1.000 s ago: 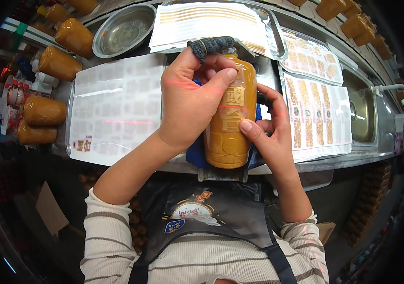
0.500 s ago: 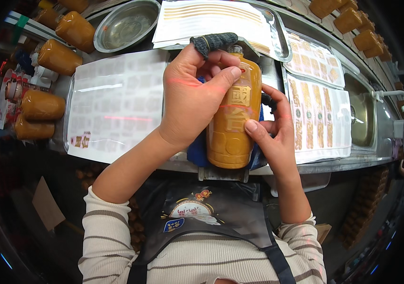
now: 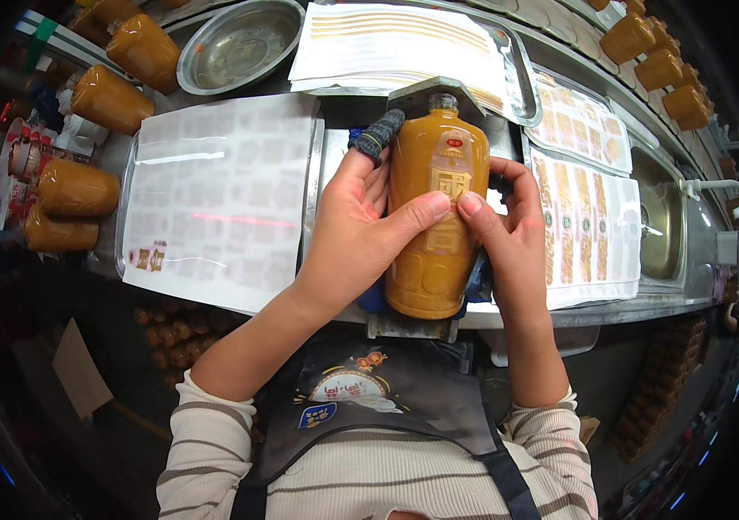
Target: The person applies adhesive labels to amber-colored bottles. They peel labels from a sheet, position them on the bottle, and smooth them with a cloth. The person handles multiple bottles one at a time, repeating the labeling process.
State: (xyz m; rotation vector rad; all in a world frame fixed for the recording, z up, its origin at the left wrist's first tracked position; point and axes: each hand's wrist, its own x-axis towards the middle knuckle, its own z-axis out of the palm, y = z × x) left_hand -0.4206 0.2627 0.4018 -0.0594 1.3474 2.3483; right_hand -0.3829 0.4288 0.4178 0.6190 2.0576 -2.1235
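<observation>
An amber-brown glass bottle [image 3: 430, 277] lies on its back in a metal stand with blue cloth, its clear neck pointing away from me. Gold characters and a small red emblem sit on its front. My left hand [image 3: 356, 230] wraps its left side, the thumb pressing on the gold decal [image 3: 449, 184]. From the right side my right hand [image 3: 512, 238] grips it, its thumb on the same decal, the two thumb tips almost touching. A dark knit finger cover [image 3: 380, 134] is on a left finger. The other right fingers are partly hidden behind the bottle.
On the left a tray holds a white decal sheet [image 3: 222, 173]. Decal sheets with gold strips [image 3: 573, 225] lie at right, beside a sink [image 3: 657, 208]. A metal basin [image 3: 239, 48] and a stack of striped sheets [image 3: 395, 48] stand behind. More bottles [image 3: 79, 189] line the left.
My left hand has moved down from the bottle's shoulder to its side. Both thumbs have come together on the decal, and the red emblem is now uncovered.
</observation>
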